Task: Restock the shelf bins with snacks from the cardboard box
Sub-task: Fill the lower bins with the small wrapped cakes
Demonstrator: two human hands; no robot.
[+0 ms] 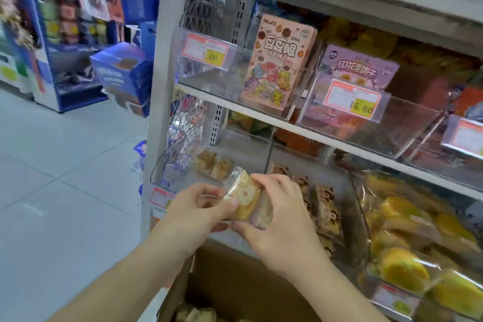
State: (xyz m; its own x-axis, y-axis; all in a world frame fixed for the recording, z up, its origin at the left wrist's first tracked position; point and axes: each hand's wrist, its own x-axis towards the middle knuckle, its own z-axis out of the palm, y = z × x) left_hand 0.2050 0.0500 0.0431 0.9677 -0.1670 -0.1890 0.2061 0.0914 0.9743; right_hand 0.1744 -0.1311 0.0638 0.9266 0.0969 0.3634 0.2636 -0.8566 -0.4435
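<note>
Both my hands hold clear-wrapped yellow snack packs [245, 197] in front of the lower shelf. My left hand [198, 213] pinches the packs from the left, and my right hand [279, 217] grips them from the right and above. Just behind them is a clear plastic shelf bin [180, 165] with a few similar wrapped snacks [217, 165] at its back. Below my forearms stands the open cardboard box [235, 282], with more wrapped snacks [196, 315] visible at its bottom.
To the right, a bin holds brown patterned snacks [326, 206], and another holds yellow wrapped cakes [407, 243]. The shelf above carries a pink biscuit box [279, 65], a purple box [358, 68] and clear bins with price tags. Blue display stands [78, 34] line the tiled aisle on the left.
</note>
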